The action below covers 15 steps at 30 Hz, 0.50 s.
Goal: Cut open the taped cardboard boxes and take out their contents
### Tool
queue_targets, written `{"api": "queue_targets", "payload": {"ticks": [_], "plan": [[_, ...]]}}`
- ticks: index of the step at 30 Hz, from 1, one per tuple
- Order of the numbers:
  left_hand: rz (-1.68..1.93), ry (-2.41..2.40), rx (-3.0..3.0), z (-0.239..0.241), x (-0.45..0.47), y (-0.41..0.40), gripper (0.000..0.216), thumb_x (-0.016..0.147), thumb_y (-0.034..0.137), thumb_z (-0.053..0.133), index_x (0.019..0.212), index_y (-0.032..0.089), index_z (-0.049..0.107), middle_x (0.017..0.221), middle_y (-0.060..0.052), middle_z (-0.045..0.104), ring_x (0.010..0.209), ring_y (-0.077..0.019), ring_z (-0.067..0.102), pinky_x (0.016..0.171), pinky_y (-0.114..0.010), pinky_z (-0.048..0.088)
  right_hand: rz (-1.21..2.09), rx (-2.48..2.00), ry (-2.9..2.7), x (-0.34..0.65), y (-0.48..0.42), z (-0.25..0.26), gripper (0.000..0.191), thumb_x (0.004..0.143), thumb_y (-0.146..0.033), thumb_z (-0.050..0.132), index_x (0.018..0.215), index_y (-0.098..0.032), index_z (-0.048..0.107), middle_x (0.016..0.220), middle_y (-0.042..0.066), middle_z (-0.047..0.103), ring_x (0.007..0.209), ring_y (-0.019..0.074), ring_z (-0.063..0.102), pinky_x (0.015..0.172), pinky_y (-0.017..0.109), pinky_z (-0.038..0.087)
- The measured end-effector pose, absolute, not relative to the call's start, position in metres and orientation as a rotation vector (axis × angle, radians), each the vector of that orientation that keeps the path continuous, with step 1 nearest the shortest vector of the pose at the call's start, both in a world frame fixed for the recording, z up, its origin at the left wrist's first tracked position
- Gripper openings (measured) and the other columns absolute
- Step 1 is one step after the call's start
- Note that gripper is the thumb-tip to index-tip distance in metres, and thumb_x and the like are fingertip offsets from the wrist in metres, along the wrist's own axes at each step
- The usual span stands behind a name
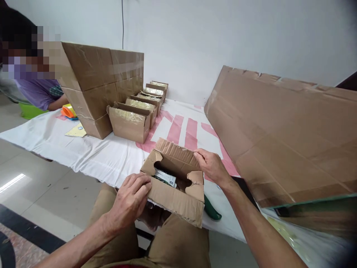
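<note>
A small brown cardboard box [175, 204] sits with its top flaps apart at the table's front edge, partly over my knees. Inside it lies a white and green printed packet [165, 178]; the rest of the inside is in shadow. My left hand [134, 197] has its fingers bent over the left end of the near flap. With thumb and fingers, my right hand [213, 163] pinches the right end of the raised far flap [177, 150]. A dark green curved handle [212, 209] pokes out beside the box's right side.
Stacked taped boxes [95, 74] stand at the left, beside a row of several small boxes [129, 123]. A large carton [279, 137] occupies the right side. The table has a white and pink cloth [69, 149]. A person in a purple top [39, 89] sits beyond the stack.
</note>
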<state>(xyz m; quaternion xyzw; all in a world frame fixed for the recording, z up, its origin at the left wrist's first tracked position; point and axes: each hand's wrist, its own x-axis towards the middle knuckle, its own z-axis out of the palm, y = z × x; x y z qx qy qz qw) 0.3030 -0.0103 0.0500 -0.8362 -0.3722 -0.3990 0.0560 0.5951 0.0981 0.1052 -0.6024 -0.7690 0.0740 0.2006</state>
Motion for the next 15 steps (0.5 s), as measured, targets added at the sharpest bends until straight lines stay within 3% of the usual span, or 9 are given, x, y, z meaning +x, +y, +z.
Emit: {"api": "queue_targets", "payload": {"ticks": [3, 5, 8, 11, 15], "plan": [[-1.161, -1.262, -2.730, 0.061, 0.296, -0.014, 0.022, 0.089, 0.021, 0.061, 0.111, 0.018, 0.062, 0.116, -0.013, 0.069, 0.111, -0.0283, 0.063, 0.092, -0.044, 0.053, 0.040, -1.791, -2.217, 0.594, 0.112, 0.099, 0.027, 0.093, -0.026, 0.056, 0.115, -0.019, 0.071, 0.114, 0.011, 0.076, 0.104, 0.0282, 0.067, 0.084, 0.036, 0.045], [-1.142, -1.415, -2.813, 0.073, 0.290, -0.008, 0.020, 0.094, 0.030, 0.057, 0.110, 0.020, 0.065, 0.109, -0.010, 0.072, 0.101, -0.0251, 0.066, 0.086, -0.040, 0.053, -0.093, -1.779, -2.301, 0.591, 0.115, 0.094, 0.031, 0.088, -0.022, 0.063, 0.118, -0.018, 0.071, 0.120, 0.013, 0.074, 0.112, 0.0302, 0.064, 0.090, 0.038, 0.044], [-0.989, -1.527, -2.875, 0.093, 0.288, 0.015, 0.024, 0.099, 0.025, 0.046, 0.108, 0.020, 0.068, 0.093, -0.006, 0.074, 0.086, -0.0213, 0.067, 0.077, -0.036, 0.052, -0.094, -1.724, -2.388, 0.587, 0.109, 0.092, 0.023, 0.095, -0.020, 0.055, 0.107, -0.020, 0.074, 0.111, 0.010, 0.078, 0.106, 0.0269, 0.067, 0.089, 0.037, 0.041], [-0.723, -1.220, -3.102, 0.107, 0.299, 0.050, 0.027, 0.093, 0.015, 0.047, 0.103, 0.020, 0.071, 0.096, -0.007, 0.075, 0.092, -0.0223, 0.066, 0.083, -0.036, 0.051, 0.034, -1.716, -2.458, 0.585, 0.098, 0.096, 0.028, 0.101, -0.026, 0.047, 0.105, -0.021, 0.074, 0.107, 0.008, 0.080, 0.101, 0.0248, 0.070, 0.089, 0.036, 0.041], [-0.405, -0.888, -3.273, 0.110, 0.326, 0.086, 0.022, 0.082, 0.010, 0.054, 0.082, 0.021, 0.073, 0.086, -0.006, 0.074, 0.097, -0.0243, 0.065, 0.091, -0.038, 0.048, 0.114, -1.747, -2.548, 0.582, 0.085, 0.098, 0.030, 0.095, -0.034, 0.061, 0.120, -0.020, 0.070, 0.123, 0.010, 0.075, 0.113, 0.0291, 0.068, 0.092, 0.038, 0.041]]}}
